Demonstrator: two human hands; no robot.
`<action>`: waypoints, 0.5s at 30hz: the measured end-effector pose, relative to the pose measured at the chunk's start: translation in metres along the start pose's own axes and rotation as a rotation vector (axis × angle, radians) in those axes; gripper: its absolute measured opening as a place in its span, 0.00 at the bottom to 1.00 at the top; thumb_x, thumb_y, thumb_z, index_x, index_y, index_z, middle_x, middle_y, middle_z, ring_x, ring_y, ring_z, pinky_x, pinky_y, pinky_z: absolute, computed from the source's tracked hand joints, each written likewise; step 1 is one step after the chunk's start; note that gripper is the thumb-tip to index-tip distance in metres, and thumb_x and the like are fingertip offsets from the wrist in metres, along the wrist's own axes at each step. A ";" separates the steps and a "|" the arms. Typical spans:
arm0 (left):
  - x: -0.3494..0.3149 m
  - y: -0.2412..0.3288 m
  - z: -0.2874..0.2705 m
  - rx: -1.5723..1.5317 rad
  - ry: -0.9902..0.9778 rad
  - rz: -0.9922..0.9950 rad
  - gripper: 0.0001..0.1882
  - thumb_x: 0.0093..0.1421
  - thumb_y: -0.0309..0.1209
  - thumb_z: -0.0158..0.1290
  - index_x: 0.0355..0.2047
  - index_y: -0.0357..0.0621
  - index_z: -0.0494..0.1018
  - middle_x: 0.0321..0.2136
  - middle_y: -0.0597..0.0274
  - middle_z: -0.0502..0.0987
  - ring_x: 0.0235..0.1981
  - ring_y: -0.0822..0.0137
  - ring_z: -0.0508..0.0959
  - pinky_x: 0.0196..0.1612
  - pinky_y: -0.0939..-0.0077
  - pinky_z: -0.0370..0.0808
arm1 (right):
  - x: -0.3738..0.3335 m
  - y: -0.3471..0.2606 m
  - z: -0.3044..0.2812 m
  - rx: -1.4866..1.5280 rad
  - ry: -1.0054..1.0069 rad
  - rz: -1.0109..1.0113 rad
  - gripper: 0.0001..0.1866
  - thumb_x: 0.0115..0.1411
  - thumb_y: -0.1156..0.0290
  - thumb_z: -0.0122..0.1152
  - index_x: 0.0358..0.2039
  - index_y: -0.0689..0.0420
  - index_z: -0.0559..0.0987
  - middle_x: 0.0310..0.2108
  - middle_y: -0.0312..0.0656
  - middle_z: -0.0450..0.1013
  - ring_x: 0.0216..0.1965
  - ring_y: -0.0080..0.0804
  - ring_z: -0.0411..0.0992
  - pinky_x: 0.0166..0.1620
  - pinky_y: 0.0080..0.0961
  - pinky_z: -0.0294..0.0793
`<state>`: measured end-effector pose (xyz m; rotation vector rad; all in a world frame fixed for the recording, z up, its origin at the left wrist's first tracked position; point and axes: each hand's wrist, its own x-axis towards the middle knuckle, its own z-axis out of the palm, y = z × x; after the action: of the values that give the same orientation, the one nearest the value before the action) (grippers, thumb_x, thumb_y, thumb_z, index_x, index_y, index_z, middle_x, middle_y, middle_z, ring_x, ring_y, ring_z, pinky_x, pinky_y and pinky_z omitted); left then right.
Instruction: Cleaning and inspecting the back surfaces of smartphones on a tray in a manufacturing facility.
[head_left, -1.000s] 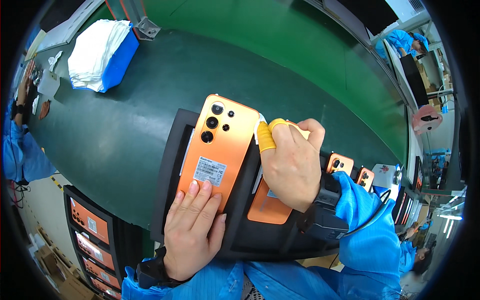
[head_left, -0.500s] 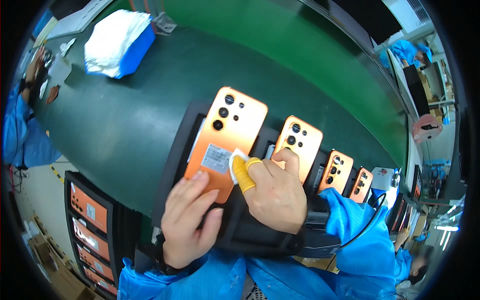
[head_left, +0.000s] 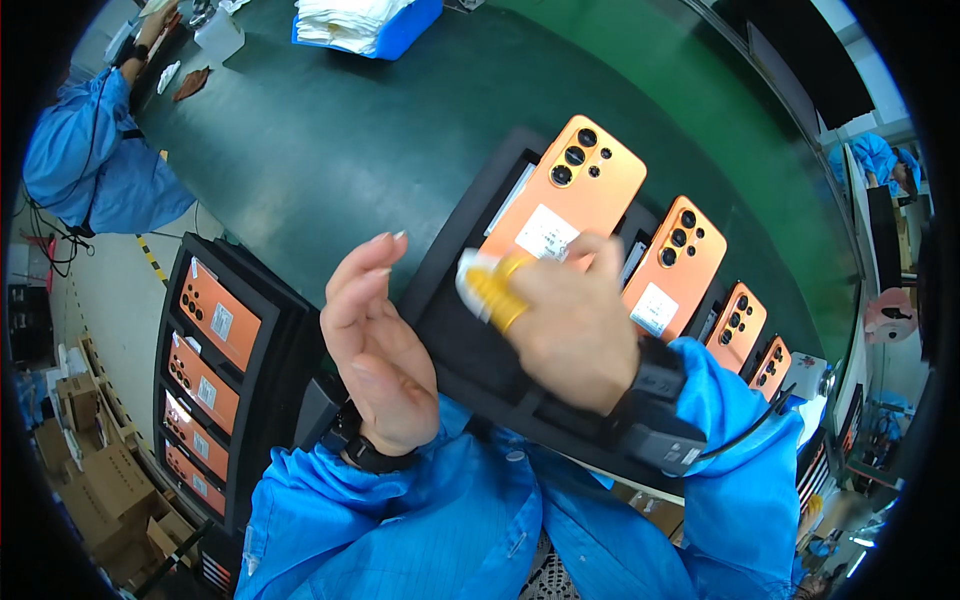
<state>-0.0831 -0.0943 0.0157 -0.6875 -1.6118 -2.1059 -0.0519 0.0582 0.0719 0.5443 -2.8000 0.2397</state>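
Presently we note the left hand (head_left: pixel 385 350) loosely open, fingers slightly curled, beside the near-left edge of the black tray (head_left: pixel 455 325). Our right hand (head_left: pixel 570 320), blurred, pinches a white cloth (head_left: pixel 470 280) at the lower end of the orange phone (head_left: pixel 605 205), which lies just beyond it; contact we cannot tell. A gap separates left hand and phone. Green table (head_left: pixel 330 170) spreads beyond the left hand; a second phone (head_left: pixel 685 265) lies right of the right hand.

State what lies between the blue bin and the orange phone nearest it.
From the blue bin to the orange phone, the head view shows green tabletop, then the black tray.
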 end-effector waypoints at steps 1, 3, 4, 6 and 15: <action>0.001 0.000 0.000 0.006 0.001 -0.002 0.28 0.69 0.49 0.28 0.55 0.39 0.62 0.57 0.42 0.64 0.59 0.49 0.64 0.64 0.57 0.55 | 0.004 0.003 0.003 0.005 -0.001 -0.002 0.06 0.47 0.68 0.60 0.24 0.55 0.81 0.21 0.31 0.66 0.31 0.27 0.71 0.49 0.39 0.62; 0.001 0.003 0.001 0.022 0.013 0.010 0.29 0.69 0.49 0.28 0.55 0.37 0.61 0.56 0.42 0.65 0.59 0.49 0.65 0.64 0.56 0.54 | 0.006 0.008 0.009 -0.103 0.087 0.125 0.05 0.45 0.69 0.59 0.21 0.54 0.81 0.24 0.33 0.67 0.30 0.27 0.71 0.48 0.39 0.62; 0.001 0.002 0.003 0.027 0.023 0.011 0.29 0.68 0.50 0.28 0.55 0.37 0.60 0.55 0.42 0.65 0.59 0.50 0.65 0.64 0.56 0.53 | 0.005 0.004 0.010 -0.108 0.085 0.133 0.05 0.45 0.69 0.59 0.21 0.54 0.81 0.24 0.33 0.67 0.30 0.27 0.71 0.48 0.39 0.62; 0.002 0.000 0.004 0.012 0.019 0.014 0.29 0.68 0.50 0.29 0.55 0.37 0.60 0.55 0.42 0.66 0.58 0.50 0.65 0.64 0.56 0.54 | 0.002 -0.009 0.012 -0.073 0.011 -0.020 0.05 0.45 0.71 0.58 0.21 0.54 0.81 0.25 0.34 0.67 0.30 0.27 0.70 0.48 0.38 0.61; 0.001 -0.001 0.003 -0.021 0.053 -0.008 0.25 0.70 0.44 0.29 0.53 0.35 0.62 0.53 0.44 0.68 0.57 0.50 0.67 0.63 0.55 0.56 | -0.021 -0.013 -0.006 -0.245 -0.058 0.093 0.04 0.44 0.72 0.60 0.22 0.57 0.80 0.24 0.34 0.66 0.27 0.28 0.69 0.46 0.39 0.60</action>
<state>-0.0845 -0.0916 0.0163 -0.6276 -1.5683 -2.1316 -0.0268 0.0549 0.0727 0.3695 -2.8577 -0.1021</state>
